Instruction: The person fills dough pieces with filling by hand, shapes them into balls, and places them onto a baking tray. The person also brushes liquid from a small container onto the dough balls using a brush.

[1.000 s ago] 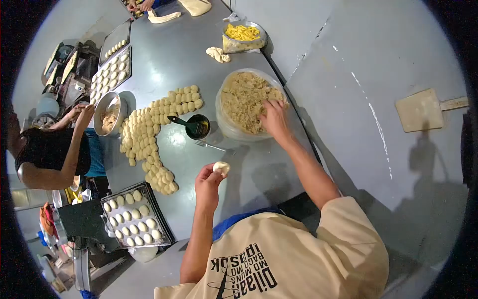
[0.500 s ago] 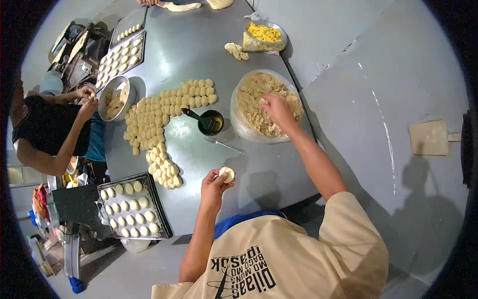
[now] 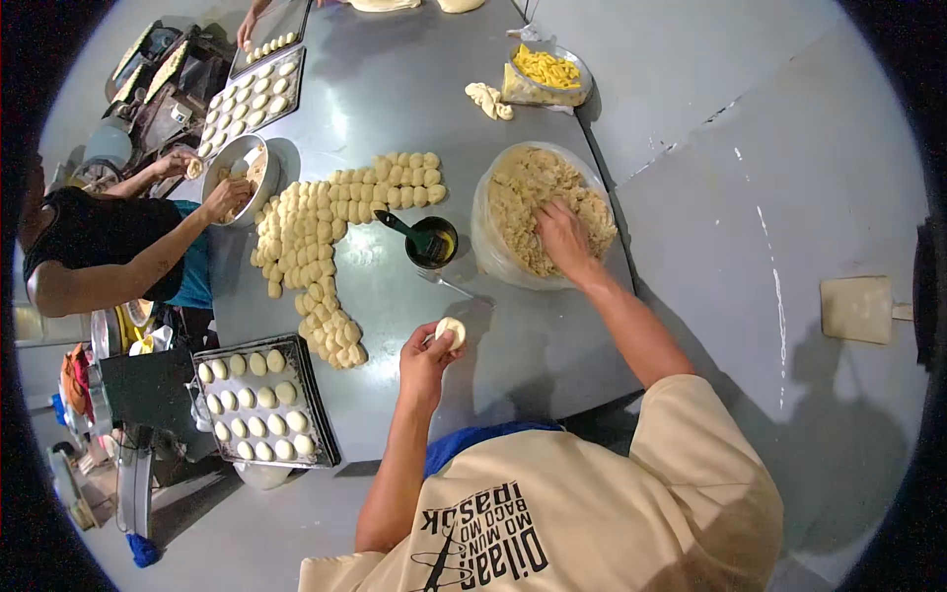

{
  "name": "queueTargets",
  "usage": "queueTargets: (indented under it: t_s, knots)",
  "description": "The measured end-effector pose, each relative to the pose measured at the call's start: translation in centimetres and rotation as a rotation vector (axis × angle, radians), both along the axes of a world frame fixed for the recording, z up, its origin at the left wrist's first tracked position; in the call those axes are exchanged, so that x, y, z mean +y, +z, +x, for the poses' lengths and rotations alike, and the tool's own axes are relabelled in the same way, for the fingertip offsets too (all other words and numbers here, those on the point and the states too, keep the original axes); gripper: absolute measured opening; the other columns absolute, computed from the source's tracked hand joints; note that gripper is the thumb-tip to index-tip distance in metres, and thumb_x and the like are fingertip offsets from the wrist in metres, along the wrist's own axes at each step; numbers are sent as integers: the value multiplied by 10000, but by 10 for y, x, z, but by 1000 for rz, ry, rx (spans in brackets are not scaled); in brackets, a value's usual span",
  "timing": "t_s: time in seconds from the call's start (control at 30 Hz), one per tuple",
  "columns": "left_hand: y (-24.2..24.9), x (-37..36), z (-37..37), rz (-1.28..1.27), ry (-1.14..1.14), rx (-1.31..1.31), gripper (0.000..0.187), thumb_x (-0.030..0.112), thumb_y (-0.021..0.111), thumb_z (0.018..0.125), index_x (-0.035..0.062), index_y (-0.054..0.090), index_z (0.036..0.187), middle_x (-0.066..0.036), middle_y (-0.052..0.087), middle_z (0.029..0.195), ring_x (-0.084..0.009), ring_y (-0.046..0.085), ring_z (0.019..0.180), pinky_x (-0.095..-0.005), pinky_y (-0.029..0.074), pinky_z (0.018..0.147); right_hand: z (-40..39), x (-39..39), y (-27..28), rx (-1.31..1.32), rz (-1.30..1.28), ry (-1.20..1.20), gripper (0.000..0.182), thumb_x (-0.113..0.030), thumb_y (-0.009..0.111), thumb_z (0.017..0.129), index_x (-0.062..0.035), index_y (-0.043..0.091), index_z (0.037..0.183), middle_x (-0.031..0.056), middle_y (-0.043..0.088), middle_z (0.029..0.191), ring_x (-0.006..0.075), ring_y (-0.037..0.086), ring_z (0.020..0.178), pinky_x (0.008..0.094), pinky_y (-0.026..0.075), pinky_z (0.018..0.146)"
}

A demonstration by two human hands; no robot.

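Pinching left hand (image 3: 424, 363): thumb on top, fingers curled beneath a pale, flattened dough round (image 3: 452, 333), held above the near part of the grey table (image 3: 395, 128).
Right hand (image 3: 564, 237): fingers sunk in crumbly tan filling (image 3: 523, 178); whether they are spread or pressed together cannot be told.
Filling bowl (image 3: 493, 259): wide and whitish, near the table's right edge, ahead of the dough round and well apart from it.
Dough balls (image 3: 306, 232): many, packed together in a curved band on the table's left half.
Black cup (image 3: 418, 259): between the dough balls and the filling bowl, a dark green brush (image 3: 397, 225) leaning in it.
Fork (image 3: 454, 286): lying just beside the cup.
Baking tray (image 3: 304, 373): at the near left, with rows of smooth dough pieces.
Co-worker: in a black top at the left, one hand (image 3: 231, 195) inside a metal bowl (image 3: 258, 202).
Yellow strips (image 3: 546, 69): heaped in a container toward the far right corner.
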State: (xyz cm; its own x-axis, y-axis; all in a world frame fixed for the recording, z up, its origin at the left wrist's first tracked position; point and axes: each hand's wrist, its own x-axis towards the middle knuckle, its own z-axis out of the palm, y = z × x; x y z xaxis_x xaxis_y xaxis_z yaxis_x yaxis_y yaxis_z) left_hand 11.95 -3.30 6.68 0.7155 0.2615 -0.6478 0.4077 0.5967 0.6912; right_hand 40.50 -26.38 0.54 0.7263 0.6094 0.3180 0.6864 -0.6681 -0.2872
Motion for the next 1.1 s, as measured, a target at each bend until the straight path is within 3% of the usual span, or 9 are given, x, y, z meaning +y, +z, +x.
queueTargets:
  t_s: [0.27,0.37,0.47,0.57,0.67,0.77,0.9,1.03,1.1]
  knots:
    - [14,-1,16,26,-34,-75,371,77,670,1069,-75,646,1407,-152,755,1199,-230,761,1014,-362,624,937,-15,-14,-11,25,68,-41,204,-2,704,863,43,777,1048,239,730,1111,424,683,1160,497,579,1004]
    - [18,3,19,72,-53,-62,359,91,679,1070,-85,667,1382,-153,760,1192,-232,769,1013,-356,636,913,-26,-15,19,312,135,-328,198,-17,737,929,47,787,1110,198,754,1124,356,728,1109,454,598,959]
    - [19,1,41,137,-166,-43,336,142,686,1083,-91,696,1325,-160,766,1182,-243,775,1023,-367,645,916,-13,-28,31,1043,581,-380,205,-51,740,1005,46,785,1180,140,768,1220,241,752,1049,399,610,924]
    - [9,-11,76,184,-283,-66,395,229,705,1097,-105,716,1308,-160,781,1159,-251,778,1034,-369,647,933,-30,-44,37,1426,1111,-183,245,-80,744,1033,42,785,1241,90,788,1201,164,758,1017,348,615,930]
    - [13,-35,121,193,-294,-92,421,242,698,1106,-118,709,1324,-163,781,1176,-246,776,1041,-371,648,938,-50,-46,70,1409,1113,-111,347,-49,729,1037,44,738,1371,120,802,1201,211,767,1103,345,596,1047]
    - [28,-57,155,189,-326,-144,409,220,685,1116,-134,705,1320,-170,777,1198,-236,770,1059,-370,647,960,-62,-43,87,908,625,-150,372,-45,740,1030,60,729,1387,124,810,1210,221,773,1111,351,600,1044]
    - [52,-80,173,232,-491,-306,379,153,665,1121,-144,682,1356,-172,765,1231,-223,754,1107,-355,630,1030,-76,-37,112,422,435,-95,223,-65,792,977,19,802,1183,153,828,1061,194,788,985,361,611,860]
    - [55,-87,172,61,-471,-304,415,142,671,1115,-128,639,1427,-171,750,1280,-233,755,1132,-360,625,1045,-69,-49,139,747,543,-289,249,-111,845,958,2,807,1176,82,798,971,168,743,949,347,591,851]
    - [60,-86,171,-15,-466,-322,437,132,679,1108,-122,616,1458,-170,743,1294,-241,759,1134,-367,627,1045,-63,-48,126,746,757,-303,275,-126,857,960,1,805,1198,53,788,972,162,724,929,339,589,851]
